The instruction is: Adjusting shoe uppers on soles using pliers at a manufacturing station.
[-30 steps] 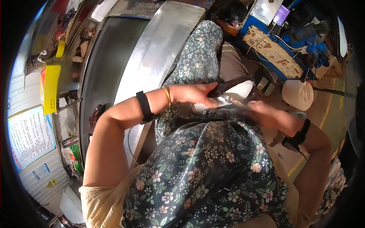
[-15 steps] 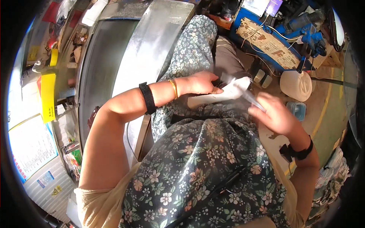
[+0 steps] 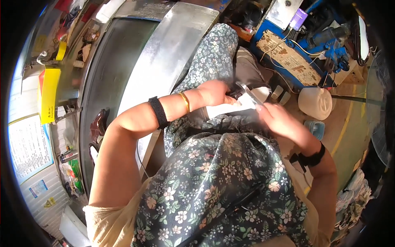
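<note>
A long white piece (image 3: pixel 222 110), shaped somewhat like a shoe, rests across my lap. My left hand (image 3: pixel 216 94) is closed on it, the thumb and fingertips pressing on its middle; much of the grip is hidden from above. In my right hand (image 3: pixel 276 117) is a thin metal blade-like tool (image 3: pixel 249 94), slanting up and left over the white piece's right part. Its exact kind is unclear, and the fingers are somewhat blurred. A floral apron (image 3: pixel 218 177) covers my lap and legs beneath both hands.
A conveyor belt (image 3: pixel 119 57) with a shiny metal edge (image 3: pixel 164 49) runs along my left, dark red shoes (image 3: pixel 98 125) on it. Ahead right stands a blue machine (image 3: pixel 288 57) with cables. A whitish plastic jug (image 3: pixel 314 103) and a clear container (image 3: pixel 314 129) sit on the floor.
My right hand has moved left and slightly down, bringing the tool over the white piece. My left hand keeps its hold. The view has shifted slightly.
</note>
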Motion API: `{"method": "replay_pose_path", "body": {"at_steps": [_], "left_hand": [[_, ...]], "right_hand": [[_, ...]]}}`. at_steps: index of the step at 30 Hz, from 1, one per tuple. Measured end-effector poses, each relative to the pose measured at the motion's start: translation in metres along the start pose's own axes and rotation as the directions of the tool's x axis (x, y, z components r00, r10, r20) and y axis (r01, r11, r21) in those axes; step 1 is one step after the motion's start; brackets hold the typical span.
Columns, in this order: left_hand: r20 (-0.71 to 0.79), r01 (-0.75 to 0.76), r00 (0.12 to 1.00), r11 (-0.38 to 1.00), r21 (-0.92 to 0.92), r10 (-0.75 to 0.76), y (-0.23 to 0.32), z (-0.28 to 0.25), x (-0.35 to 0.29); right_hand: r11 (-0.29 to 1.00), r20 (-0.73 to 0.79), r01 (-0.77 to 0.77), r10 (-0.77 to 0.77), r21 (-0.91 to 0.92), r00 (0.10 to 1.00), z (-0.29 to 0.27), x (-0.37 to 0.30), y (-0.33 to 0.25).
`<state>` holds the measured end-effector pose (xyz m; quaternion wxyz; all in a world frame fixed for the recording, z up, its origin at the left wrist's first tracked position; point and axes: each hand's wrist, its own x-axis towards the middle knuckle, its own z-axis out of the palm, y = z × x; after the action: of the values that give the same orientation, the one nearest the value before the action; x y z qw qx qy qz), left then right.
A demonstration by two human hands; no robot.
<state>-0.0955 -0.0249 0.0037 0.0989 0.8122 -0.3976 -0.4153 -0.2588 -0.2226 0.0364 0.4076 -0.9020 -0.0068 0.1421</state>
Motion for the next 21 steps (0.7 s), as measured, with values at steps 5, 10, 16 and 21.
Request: {"method": "replay_pose_path", "body": {"at_steps": [5, 10, 16, 21], "left_hand": [[0.091, 0.086, 0.992, 0.996, 0.02, -0.088, 0.003, -0.009, -0.006], [0.096, 0.005, 0.995, 0.908, -0.419, 0.039, -0.013, -0.01, -0.037], [-0.24, -0.185, 0.97, 0.525, -0.831, -0.038, -0.039, 0.044, -0.101], [-0.469, -0.303, 0.882, 0.719, -0.626, -0.036, -0.049, 0.072, -0.104]], "right_hand": [[0.99, 0.139, -0.123, 0.113, 0.064, 0.984, 0.008, 0.003, -0.013], [0.975, 0.265, -0.217, 0.198, 0.042, 0.944, 0.006, 0.016, -0.033], [0.956, 0.38, -0.294, 0.267, 0.015, 0.886, 0.005, 0.035, -0.042], [0.904, 0.577, -0.4, 0.247, 0.151, 0.779, -0.012, 0.059, -0.058]]}}
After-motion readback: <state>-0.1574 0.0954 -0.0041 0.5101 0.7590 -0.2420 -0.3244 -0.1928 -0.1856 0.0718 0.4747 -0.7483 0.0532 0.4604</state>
